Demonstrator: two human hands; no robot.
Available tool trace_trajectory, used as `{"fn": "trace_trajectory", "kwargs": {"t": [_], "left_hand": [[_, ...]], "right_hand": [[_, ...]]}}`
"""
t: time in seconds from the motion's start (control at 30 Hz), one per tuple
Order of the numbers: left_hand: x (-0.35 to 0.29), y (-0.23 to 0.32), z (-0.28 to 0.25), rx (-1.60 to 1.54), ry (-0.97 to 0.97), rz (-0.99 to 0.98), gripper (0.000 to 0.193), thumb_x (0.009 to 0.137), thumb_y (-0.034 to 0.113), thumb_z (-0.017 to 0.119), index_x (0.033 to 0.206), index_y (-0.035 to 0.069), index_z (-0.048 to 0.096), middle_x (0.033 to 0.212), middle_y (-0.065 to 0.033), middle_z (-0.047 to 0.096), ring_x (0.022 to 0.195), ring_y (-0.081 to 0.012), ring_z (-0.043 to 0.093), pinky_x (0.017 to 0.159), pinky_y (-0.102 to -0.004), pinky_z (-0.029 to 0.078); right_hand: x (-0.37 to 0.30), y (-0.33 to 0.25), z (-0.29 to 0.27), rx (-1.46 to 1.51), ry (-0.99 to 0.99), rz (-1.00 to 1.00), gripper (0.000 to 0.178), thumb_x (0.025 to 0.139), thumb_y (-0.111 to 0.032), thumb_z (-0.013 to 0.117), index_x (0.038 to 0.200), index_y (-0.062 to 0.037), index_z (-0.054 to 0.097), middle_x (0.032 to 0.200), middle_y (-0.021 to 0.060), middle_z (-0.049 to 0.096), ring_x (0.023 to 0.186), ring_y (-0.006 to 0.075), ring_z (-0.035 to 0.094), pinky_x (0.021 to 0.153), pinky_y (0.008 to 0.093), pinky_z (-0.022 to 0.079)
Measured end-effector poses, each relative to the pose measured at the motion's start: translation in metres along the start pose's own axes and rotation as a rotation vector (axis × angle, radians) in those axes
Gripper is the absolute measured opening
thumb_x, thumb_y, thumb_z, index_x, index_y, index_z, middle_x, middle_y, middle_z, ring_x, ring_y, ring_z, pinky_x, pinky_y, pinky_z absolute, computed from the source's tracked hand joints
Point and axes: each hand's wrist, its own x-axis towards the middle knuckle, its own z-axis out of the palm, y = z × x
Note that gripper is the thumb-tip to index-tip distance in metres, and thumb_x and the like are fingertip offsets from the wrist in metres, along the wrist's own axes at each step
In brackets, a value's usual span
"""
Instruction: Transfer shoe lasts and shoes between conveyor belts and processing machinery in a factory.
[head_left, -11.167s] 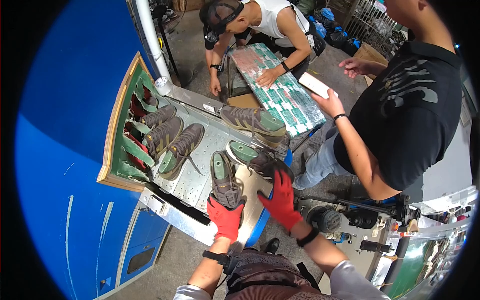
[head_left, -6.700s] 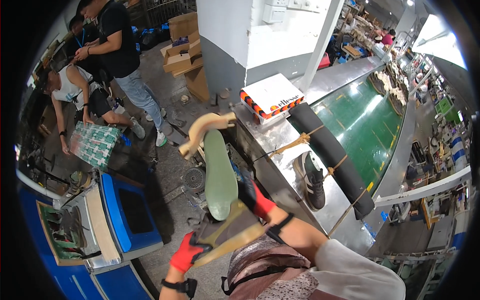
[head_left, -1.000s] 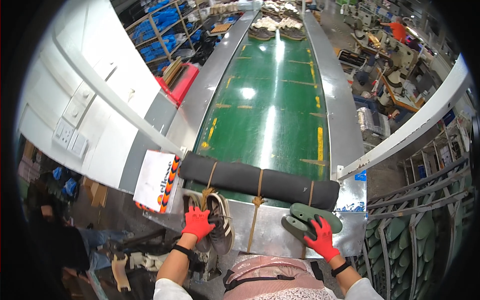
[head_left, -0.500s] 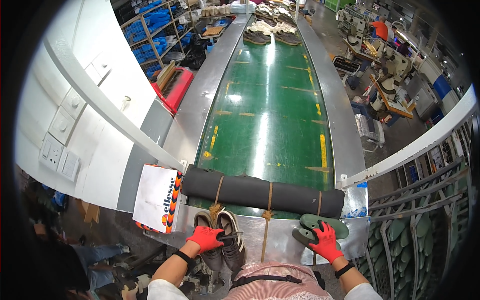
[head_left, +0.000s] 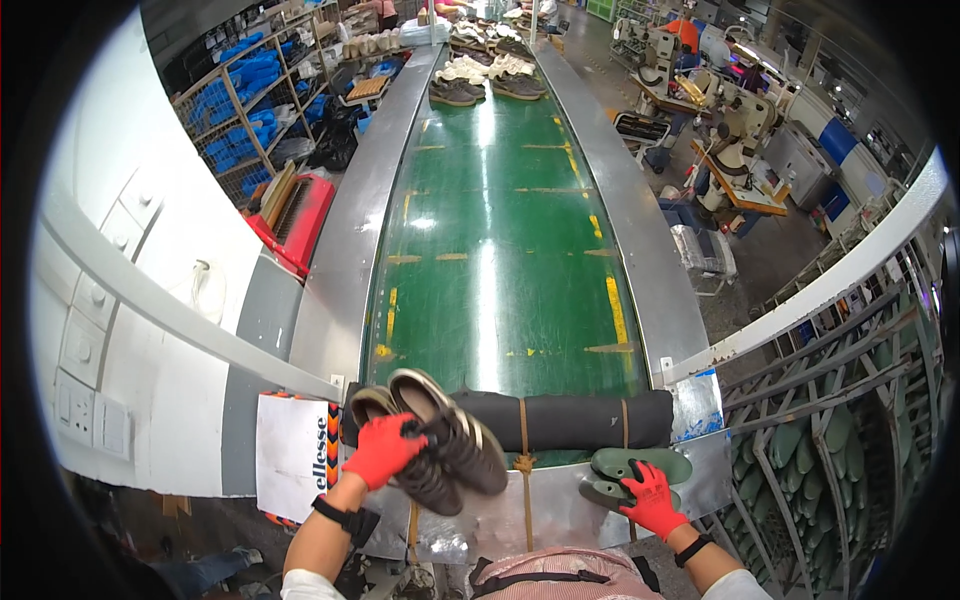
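A pair of dark brown sneakers (head_left: 468,452) with pale stripes is held up, toes toward me, over the left part of the metal table edge. My left hand (head_left: 385,450), in a red and black glove, is closed on them at the collars and laces. To the right, my right hand (head_left: 652,502), gloved the same way, is closed around two green shoe lasts (head_left: 618,463) resting on the metal edge. Behind both hands lies a black padded roll (head_left: 580,420) tied with brown cords; the sneakers hide part of it.
A green conveyor belt (head_left: 450,300) runs away from me, with several shoes (head_left: 457,90) at its far end. A white shoebox (head_left: 285,450) stands at left. White frame bars (head_left: 800,310) rise on both sides. A rack of green lasts (head_left: 800,480) stands at right.
My left hand has lifted the sneakers up and forward, from beside the table edge to over the black roll. The right hand stays on the lasts. The whole view has shifted slightly.
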Motion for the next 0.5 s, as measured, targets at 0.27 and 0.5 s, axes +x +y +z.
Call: {"fn": "trace_trajectory", "kwargs": {"t": [0.27,0.5], "left_hand": [[0.171,-0.015,0.021,-1.228,0.081,-0.2,0.013,0.095,0.016,0.067,0.094,0.004,0.07,0.086,0.0,0.067,0.075,-0.0102,0.06,0.067,-0.0306,0.051],[0.243,-0.03,0.034,-1.36,0.098,-0.304,0.018,0.095,0.018,0.067,0.103,0.002,0.069,0.094,-0.0069,0.07,0.081,-0.0183,0.067,0.07,-0.035,0.055]], "right_hand": [[-0.001,-0.014,0.001,0.032,0.021,0.112,0.055,0.064,-0.026,0.086,0.115,-0.0168,0.068,0.146,0.0224,0.045,0.135,0.0455,0.039,0.114,0.0573,0.029],[0.006,-0.024,-0.011,0.013,0.005,0.127,0.051,0.063,-0.024,0.084,0.112,-0.017,0.068,0.145,0.022,0.045,0.135,0.045,0.039,0.113,0.0579,0.03]]}}
